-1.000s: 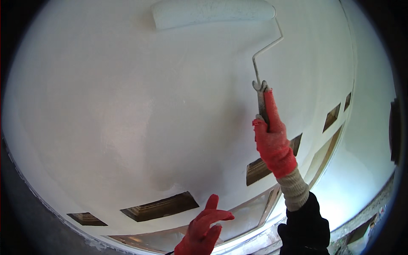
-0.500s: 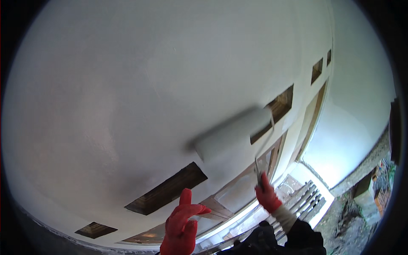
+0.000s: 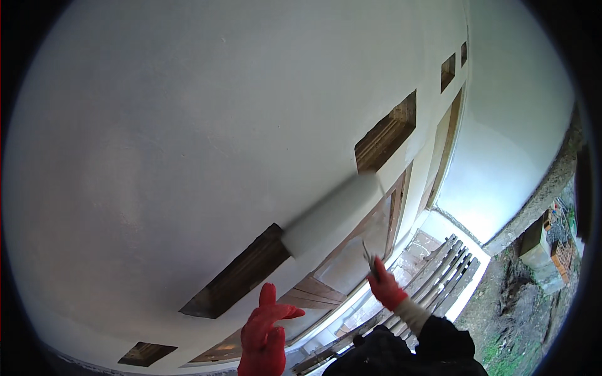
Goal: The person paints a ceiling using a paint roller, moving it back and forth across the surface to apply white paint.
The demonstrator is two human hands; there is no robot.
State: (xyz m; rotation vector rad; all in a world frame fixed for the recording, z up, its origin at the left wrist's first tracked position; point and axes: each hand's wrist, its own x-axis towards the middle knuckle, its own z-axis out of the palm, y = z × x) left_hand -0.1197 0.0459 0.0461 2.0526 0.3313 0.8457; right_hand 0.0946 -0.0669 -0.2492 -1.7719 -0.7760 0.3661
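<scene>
Right hand [image 3: 385, 289], red-gloved, closed around the handle of a roller [image 3: 332, 215] pressed low on the white wall [image 3: 188, 125], which looks evenly coated; left hand [image 3: 266, 332] empty, open, nearer, left.

Matt white plaster wall [image 3: 188, 125]; fuzzy roller sleeve [image 3: 332, 213]; rough wooden vent openings [image 3: 385, 131].

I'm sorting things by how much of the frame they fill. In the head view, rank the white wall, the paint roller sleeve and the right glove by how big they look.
1. White wall: fills most of the view.
2. Paint roller sleeve: blurred, so its outline is loose.
3. Right glove: smallest, though it sits nearer the camera than the wall.
</scene>
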